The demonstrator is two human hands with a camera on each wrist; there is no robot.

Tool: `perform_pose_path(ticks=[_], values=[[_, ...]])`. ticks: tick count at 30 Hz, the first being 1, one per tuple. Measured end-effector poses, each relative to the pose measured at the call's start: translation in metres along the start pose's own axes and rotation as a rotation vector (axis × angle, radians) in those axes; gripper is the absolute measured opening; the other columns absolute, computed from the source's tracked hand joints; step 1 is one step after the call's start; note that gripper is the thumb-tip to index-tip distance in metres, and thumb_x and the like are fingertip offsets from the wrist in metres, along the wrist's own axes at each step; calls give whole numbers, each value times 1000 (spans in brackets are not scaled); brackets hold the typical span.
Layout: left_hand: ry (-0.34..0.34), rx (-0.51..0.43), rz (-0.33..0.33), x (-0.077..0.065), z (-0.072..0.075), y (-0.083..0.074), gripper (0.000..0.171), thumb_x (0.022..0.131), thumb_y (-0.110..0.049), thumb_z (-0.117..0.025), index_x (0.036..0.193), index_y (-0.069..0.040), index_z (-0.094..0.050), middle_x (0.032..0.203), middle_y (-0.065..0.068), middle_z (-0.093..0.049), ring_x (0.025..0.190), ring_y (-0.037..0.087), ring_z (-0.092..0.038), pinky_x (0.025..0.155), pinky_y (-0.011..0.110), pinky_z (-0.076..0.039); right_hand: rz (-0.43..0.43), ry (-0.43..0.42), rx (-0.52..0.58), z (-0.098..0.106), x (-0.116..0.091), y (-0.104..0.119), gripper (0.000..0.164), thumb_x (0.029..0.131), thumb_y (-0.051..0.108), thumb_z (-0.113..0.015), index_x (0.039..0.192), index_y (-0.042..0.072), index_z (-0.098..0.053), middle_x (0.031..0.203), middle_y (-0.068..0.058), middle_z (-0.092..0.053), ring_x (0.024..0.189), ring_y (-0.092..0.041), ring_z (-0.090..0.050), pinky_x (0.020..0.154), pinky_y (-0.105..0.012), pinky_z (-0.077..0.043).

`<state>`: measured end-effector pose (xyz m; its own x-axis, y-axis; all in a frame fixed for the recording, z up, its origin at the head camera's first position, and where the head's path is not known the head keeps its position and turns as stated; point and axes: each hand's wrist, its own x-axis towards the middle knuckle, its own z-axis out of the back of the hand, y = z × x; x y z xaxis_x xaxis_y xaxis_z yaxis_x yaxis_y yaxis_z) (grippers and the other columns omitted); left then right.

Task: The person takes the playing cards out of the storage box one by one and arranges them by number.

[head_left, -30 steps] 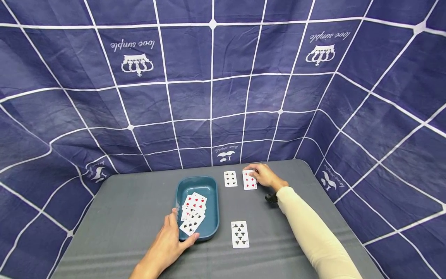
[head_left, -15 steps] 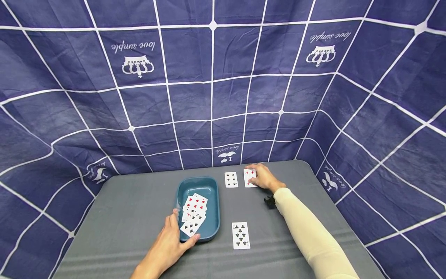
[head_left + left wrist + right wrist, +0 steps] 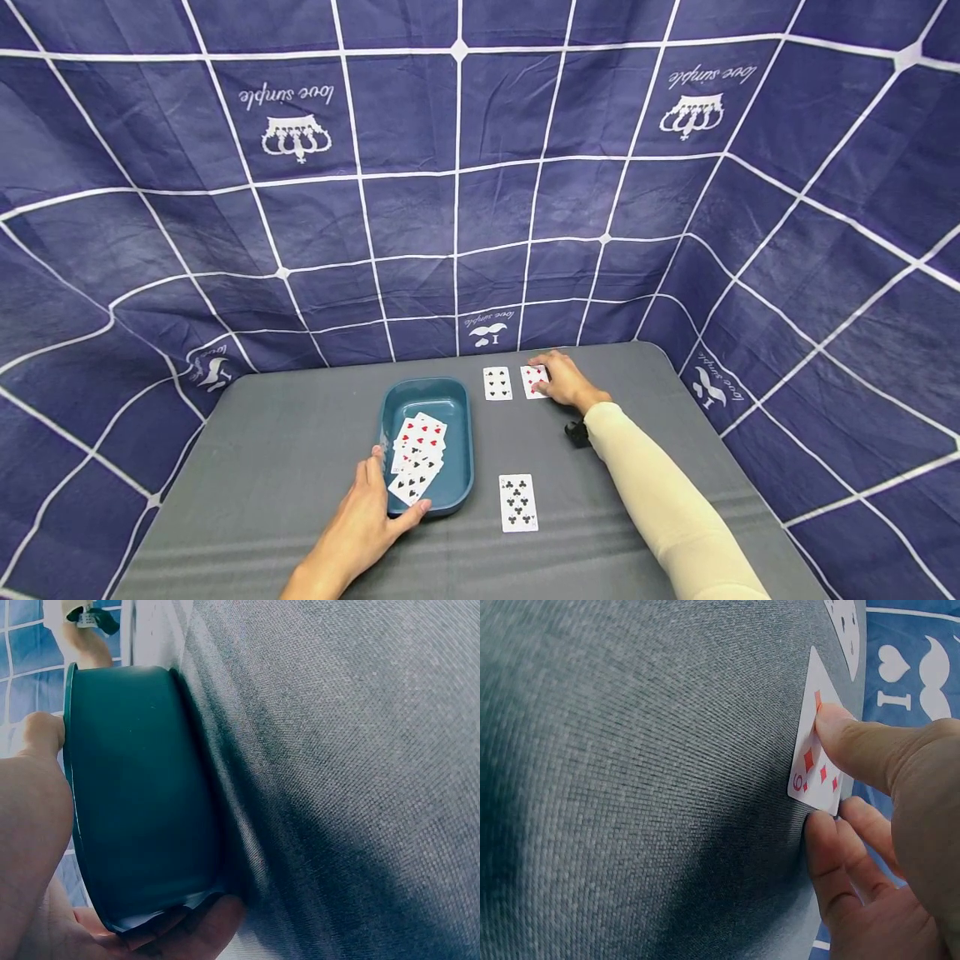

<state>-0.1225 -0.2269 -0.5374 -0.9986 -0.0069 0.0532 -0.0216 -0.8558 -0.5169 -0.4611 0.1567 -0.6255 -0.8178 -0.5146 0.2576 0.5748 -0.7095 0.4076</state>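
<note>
In the head view a blue-green tray sits left of centre with several playing cards, hearts and black suits, lying overlapped in it. My left hand grips the tray's near-left corner, thumb at the near rim and fingers along the left side. At the back of the table, my right hand is at a six of diamonds. The right thumb presses on that card's face while the other fingertips touch along its edge; the card lies face up. Just left of it lies a six of spades.
A clubs card lies face up on the grey cloth-covered table, right of the tray's near end. Blue cloth with white grid lines hangs behind the table and along both sides.
My right hand has lowered the six of diamonds flat beside the six of spades, then nudged it slightly left. Its thumb and fingers have shifted toward the card's right edge. My left hand has stayed on the tray.
</note>
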Motion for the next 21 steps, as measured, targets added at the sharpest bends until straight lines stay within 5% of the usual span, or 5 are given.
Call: perform_pose_path(ticks=[11, 21], values=[[7, 14, -4, -1, -1, 0, 135, 95, -67, -91, 171, 24, -27, 165, 44, -48, 144, 52, -67, 120, 64, -56, 12, -2, -34, -7, -1, -5, 43, 95, 20, -93, 136, 7, -83, 138, -17, -82, 138, -43, -73, 123, -60, -54], [5, 2, 8, 0, 0, -1, 135, 94, -66, -92, 172, 22, -27, 164, 43, -49, 143, 51, -68, 119, 64, -57, -22, 14, 0, -5, 1, -7, 41, 103, 25, -87, 140, 7, -82, 141, -18, -79, 140, -42, -72, 124, -58, -54]])
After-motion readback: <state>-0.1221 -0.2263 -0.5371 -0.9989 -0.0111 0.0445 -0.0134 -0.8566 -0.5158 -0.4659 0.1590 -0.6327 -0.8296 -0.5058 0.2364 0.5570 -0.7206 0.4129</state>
